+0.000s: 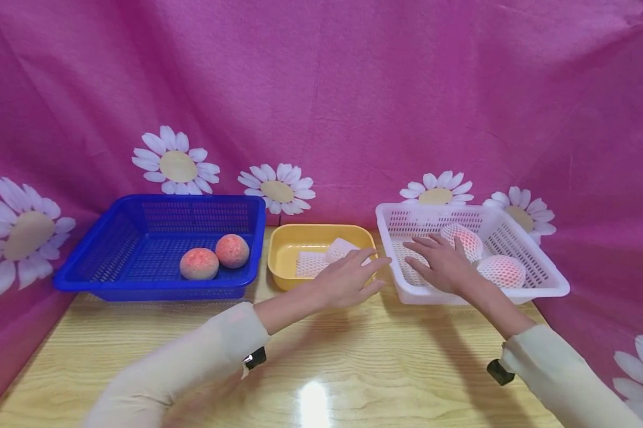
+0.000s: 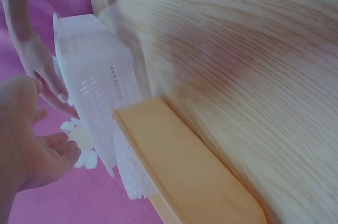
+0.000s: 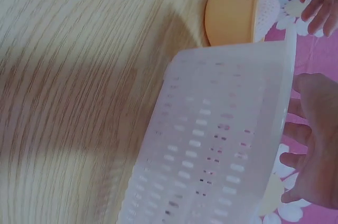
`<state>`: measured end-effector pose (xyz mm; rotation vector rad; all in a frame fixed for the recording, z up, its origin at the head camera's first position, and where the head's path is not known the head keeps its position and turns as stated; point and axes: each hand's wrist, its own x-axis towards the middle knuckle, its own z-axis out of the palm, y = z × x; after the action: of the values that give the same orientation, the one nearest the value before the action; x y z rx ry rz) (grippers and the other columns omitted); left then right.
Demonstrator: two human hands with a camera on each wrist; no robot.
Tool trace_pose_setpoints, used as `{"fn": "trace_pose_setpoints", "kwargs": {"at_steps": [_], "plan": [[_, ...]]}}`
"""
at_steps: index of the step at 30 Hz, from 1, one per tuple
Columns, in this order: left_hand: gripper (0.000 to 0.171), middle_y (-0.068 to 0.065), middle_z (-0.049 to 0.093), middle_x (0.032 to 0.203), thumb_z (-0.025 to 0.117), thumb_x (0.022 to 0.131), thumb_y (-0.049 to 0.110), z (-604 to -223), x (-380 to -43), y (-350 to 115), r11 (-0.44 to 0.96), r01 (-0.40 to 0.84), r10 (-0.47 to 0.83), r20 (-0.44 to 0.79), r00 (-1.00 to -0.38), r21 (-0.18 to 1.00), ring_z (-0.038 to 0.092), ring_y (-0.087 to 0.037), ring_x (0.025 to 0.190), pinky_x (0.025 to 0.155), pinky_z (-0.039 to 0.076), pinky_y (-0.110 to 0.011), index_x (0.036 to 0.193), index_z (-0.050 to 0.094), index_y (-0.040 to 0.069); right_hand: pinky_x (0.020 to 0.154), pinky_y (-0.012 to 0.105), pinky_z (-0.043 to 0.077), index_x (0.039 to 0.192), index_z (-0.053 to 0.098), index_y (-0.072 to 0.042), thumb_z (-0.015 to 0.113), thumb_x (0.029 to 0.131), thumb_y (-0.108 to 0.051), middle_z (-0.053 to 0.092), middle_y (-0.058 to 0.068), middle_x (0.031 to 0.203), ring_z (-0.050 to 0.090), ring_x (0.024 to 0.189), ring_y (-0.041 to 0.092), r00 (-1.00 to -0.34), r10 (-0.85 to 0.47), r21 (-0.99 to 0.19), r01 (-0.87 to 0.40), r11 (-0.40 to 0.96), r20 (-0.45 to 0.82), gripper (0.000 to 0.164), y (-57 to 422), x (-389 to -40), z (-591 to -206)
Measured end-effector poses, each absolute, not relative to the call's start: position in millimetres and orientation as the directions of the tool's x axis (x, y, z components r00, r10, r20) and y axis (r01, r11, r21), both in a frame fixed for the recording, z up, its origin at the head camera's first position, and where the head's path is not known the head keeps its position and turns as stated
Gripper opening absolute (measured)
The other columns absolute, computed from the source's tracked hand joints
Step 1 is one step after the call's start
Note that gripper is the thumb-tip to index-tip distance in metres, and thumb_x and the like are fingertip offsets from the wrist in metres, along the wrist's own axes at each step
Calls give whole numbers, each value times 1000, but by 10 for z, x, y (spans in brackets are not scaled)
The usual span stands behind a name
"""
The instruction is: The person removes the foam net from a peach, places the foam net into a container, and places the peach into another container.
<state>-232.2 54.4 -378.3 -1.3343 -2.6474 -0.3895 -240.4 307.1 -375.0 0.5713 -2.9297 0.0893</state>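
Observation:
My left hand [image 1: 348, 278] is over the near right rim of the yellow tray [image 1: 279, 261], fingers extended and holding nothing. White foam net sleeves [image 1: 311, 264] lie in that tray, partly hidden by the hand. Above the white basket [image 1: 548, 285], my right hand [image 1: 443, 261] spreads its fingers, with nothing in its grasp. Inside this basket are two peaches in white foam nets, one peach [image 1: 463, 238] farther back and another peach [image 1: 502, 271] nearer. Two bare peaches, one left [image 1: 199, 264] and one right [image 1: 232, 251], sit in the blue basket [image 1: 155, 291].
A wooden table [image 1: 385, 368] carries the three containers in a row, blue at left, yellow in the middle, white at right. Behind them hangs a pink cloth [image 1: 327, 107] printed with daisies. Each sleeve has a dark wrist device [image 1: 254, 358] below it.

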Motion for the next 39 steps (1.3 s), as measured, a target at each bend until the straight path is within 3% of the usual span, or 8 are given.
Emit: {"fn": "trace_pose_setpoints", "kwargs": {"at_steps": [6, 22, 31, 39], "plan": [[47, -11, 44, 133, 44, 96, 37, -3817, -2328, 697, 521, 848, 796, 301, -524, 99, 41, -22, 122, 102, 31, -31, 138, 41, 18, 93, 72, 9, 129, 54, -18, 44, 94, -44, 47, 11, 134, 29, 127, 39, -922, -353, -32, -362, 931, 157, 45, 3167, -2387, -3754], [45, -7, 39, 140, 33, 99, 38, -3909, -2298, 1058, 501, 865, 844, 216, -492, 11, 29, -18, 131, 108, 18, -29, 141, 37, 23, 90, 74, 9, 125, 58, -15, 46, 94, -42, 48, 12, 133, 31, 125, 42, -931, -329, -46, -339, 940, 158, 43, 3377, -2323, -3805], [43, -8, 43, 136, 35, 98, 36, -3965, -2317, 1141, 473, 880, 854, 266, -446, -43, 34, -21, 127, 104, 28, -33, 139, 41, 23, 91, 73, 9, 126, 57, -16, 43, 95, -44, 47, 12, 134, 30, 126, 41, -945, -302, -49, -310, 949, 126, 44, 3443, -2307, -3815], [42, -2, 43, 138, 32, 99, 37, -3983, -2333, 1266, 455, 888, 871, 244, -427, -72, 32, -22, 130, 103, 28, -38, 139, 41, 24, 91, 73, 7, 126, 56, -14, 42, 95, -44, 46, 13, 134, 30, 126, 41, -956, -273, -56, -280, 958, 103, 45, 3539, -2319, -3788]]}}
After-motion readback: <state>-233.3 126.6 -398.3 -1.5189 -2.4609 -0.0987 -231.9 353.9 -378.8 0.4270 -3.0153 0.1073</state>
